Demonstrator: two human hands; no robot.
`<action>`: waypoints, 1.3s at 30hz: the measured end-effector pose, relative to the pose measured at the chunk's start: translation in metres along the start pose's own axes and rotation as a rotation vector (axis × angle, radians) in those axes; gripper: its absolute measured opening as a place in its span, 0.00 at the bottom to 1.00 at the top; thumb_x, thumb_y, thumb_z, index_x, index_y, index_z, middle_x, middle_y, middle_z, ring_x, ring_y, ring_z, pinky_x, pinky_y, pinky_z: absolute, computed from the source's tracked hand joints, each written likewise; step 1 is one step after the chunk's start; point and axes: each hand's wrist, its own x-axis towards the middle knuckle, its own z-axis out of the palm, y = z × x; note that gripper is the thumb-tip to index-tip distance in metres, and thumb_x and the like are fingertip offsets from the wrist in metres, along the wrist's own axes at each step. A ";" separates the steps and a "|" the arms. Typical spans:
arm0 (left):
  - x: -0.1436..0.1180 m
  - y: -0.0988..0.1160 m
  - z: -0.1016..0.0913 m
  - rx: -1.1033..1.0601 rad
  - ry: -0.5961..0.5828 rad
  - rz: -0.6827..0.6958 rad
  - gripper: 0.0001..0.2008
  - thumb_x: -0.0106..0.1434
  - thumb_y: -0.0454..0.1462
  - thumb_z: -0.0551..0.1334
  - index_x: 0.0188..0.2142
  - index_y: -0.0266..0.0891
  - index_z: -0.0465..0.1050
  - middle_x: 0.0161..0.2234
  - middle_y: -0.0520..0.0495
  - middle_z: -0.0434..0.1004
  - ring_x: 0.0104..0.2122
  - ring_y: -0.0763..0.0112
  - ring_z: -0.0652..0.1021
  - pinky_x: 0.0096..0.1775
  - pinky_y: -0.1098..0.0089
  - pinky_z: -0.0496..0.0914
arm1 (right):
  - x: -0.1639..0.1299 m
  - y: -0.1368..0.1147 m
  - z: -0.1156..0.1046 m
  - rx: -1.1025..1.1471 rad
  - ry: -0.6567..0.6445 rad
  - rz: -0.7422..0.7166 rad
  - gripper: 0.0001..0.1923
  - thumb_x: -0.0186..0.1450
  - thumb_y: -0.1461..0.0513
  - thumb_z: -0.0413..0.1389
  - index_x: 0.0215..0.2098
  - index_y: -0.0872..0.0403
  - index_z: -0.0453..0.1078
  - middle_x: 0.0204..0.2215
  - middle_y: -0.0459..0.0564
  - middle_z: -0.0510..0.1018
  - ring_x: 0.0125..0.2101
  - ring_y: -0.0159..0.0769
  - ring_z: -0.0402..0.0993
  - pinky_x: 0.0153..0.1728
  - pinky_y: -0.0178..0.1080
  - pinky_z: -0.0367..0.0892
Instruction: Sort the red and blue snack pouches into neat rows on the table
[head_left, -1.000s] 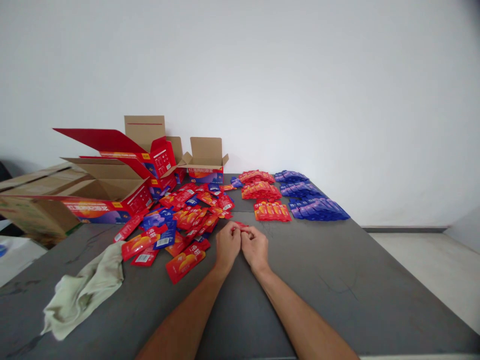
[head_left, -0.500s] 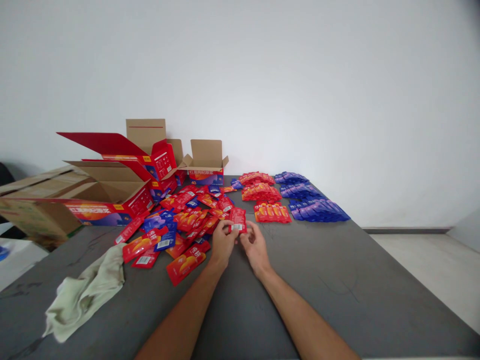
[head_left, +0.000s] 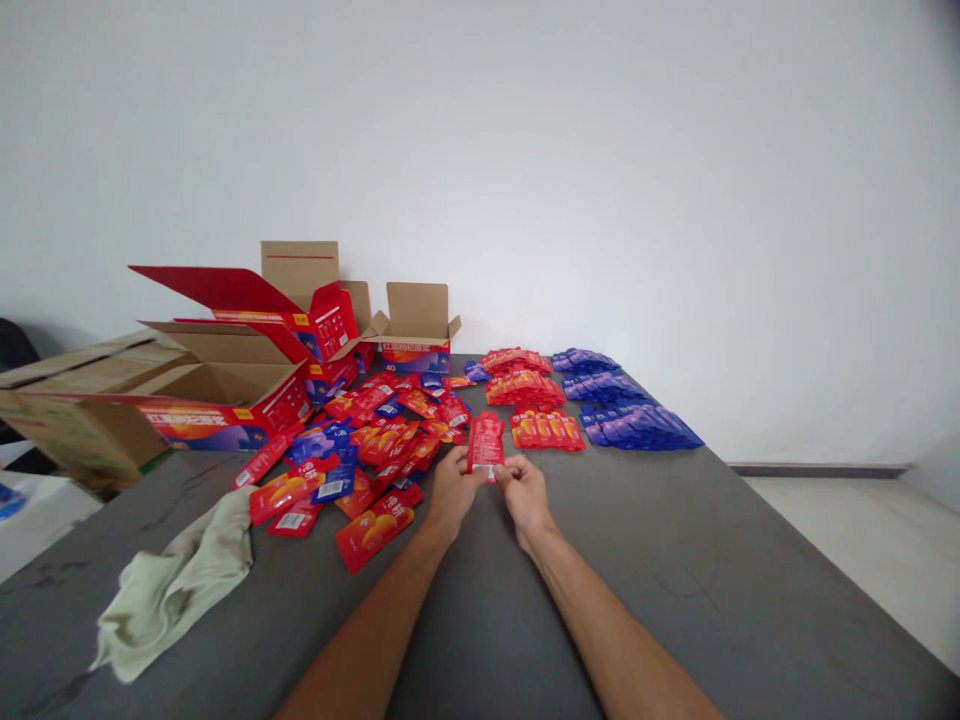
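Between my two hands is a red sachet (head_left: 486,442), its printed side with small white text facing me. My left hand (head_left: 454,490) pinches the lower left corner. The lower right corner is gripped by thumb and fingers of my right hand (head_left: 526,496). To the left lies a loose heap of red and blue sachets (head_left: 386,440), mixed and facing various ways. Beyond my right hand, a row of overlapping red sachets (head_left: 547,430) lies on the table, with stacked red rows behind it. Blue sachets (head_left: 637,424) form similar fanned rows to their right.
Open printed cartons (head_left: 225,425) stand at the back left, beside a plain brown cardboard box (head_left: 90,430). A smaller open carton (head_left: 416,355) is near the wall. A crumpled pale green cloth (head_left: 176,590) lies at the left of the dark grey table (head_left: 675,620).
The red sachet has come slightly nearer, and more of its printed face shows. My right hand has closed onto its lower right corner. The whole view has shifted a little.
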 end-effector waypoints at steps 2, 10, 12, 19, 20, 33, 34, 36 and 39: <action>0.000 -0.001 -0.001 0.017 -0.005 -0.023 0.13 0.48 0.33 0.67 0.35 0.36 0.73 0.29 0.49 0.80 0.28 0.70 0.79 0.31 0.73 0.70 | 0.001 -0.001 -0.001 -0.009 -0.020 -0.003 0.12 0.54 0.54 0.61 0.25 0.54 0.67 0.19 0.40 0.67 0.21 0.29 0.60 0.23 0.31 0.55; -0.005 0.002 0.002 0.052 -0.123 -0.182 0.19 0.44 0.34 0.71 0.38 0.36 0.74 0.25 0.51 0.78 0.21 0.71 0.75 0.26 0.71 0.70 | 0.005 -0.008 -0.007 0.059 -0.005 -0.049 0.18 0.60 0.48 0.58 0.28 0.55 0.71 0.23 0.43 0.72 0.24 0.31 0.65 0.27 0.32 0.61; -0.005 0.005 0.001 0.033 -0.167 -0.186 0.17 0.46 0.36 0.71 0.37 0.36 0.75 0.25 0.51 0.78 0.22 0.71 0.75 0.28 0.71 0.70 | 0.005 -0.006 -0.007 0.041 0.002 -0.046 0.18 0.59 0.49 0.60 0.24 0.55 0.69 0.20 0.41 0.68 0.22 0.29 0.61 0.25 0.31 0.58; 0.004 0.001 -0.008 -0.080 -0.016 -0.011 0.14 0.55 0.45 0.67 0.30 0.35 0.75 0.26 0.52 0.75 0.25 0.75 0.73 0.29 0.75 0.66 | -0.005 -0.002 0.001 0.067 -0.158 0.094 0.18 0.54 0.51 0.63 0.20 0.54 0.65 0.17 0.39 0.66 0.19 0.28 0.58 0.22 0.32 0.55; 0.005 -0.001 -0.009 -0.088 0.004 0.005 0.14 0.54 0.45 0.67 0.30 0.35 0.75 0.26 0.52 0.75 0.25 0.75 0.72 0.29 0.75 0.65 | -0.007 -0.002 0.002 0.063 -0.179 0.106 0.18 0.54 0.50 0.63 0.20 0.54 0.66 0.17 0.39 0.66 0.19 0.28 0.59 0.22 0.32 0.55; 0.009 -0.007 -0.007 -0.127 0.142 0.058 0.08 0.52 0.38 0.66 0.27 0.37 0.70 0.21 0.57 0.68 0.21 0.79 0.67 0.25 0.76 0.60 | -0.005 -0.001 0.011 -0.101 -0.179 0.003 0.19 0.61 0.48 0.56 0.24 0.55 0.68 0.19 0.42 0.68 0.21 0.30 0.60 0.22 0.32 0.55; 0.010 -0.007 -0.008 -0.108 0.142 0.074 0.07 0.53 0.38 0.66 0.26 0.37 0.70 0.21 0.57 0.67 0.21 0.79 0.66 0.25 0.76 0.60 | -0.006 -0.002 0.012 -0.097 -0.178 0.003 0.19 0.61 0.48 0.56 0.24 0.55 0.68 0.19 0.42 0.68 0.21 0.30 0.60 0.21 0.32 0.55; 0.010 -0.006 -0.008 -0.069 0.106 0.087 0.08 0.54 0.39 0.65 0.27 0.37 0.70 0.21 0.57 0.67 0.21 0.79 0.66 0.25 0.76 0.60 | -0.006 -0.001 0.011 -0.086 -0.167 0.015 0.20 0.61 0.47 0.56 0.24 0.55 0.68 0.19 0.42 0.68 0.21 0.30 0.60 0.21 0.32 0.55; 0.011 -0.006 -0.010 -0.001 0.020 0.051 0.10 0.56 0.42 0.65 0.32 0.37 0.73 0.25 0.53 0.73 0.24 0.76 0.71 0.28 0.74 0.64 | -0.003 0.004 0.007 -0.075 -0.141 0.037 0.20 0.60 0.46 0.57 0.24 0.55 0.69 0.19 0.42 0.69 0.21 0.30 0.61 0.22 0.32 0.56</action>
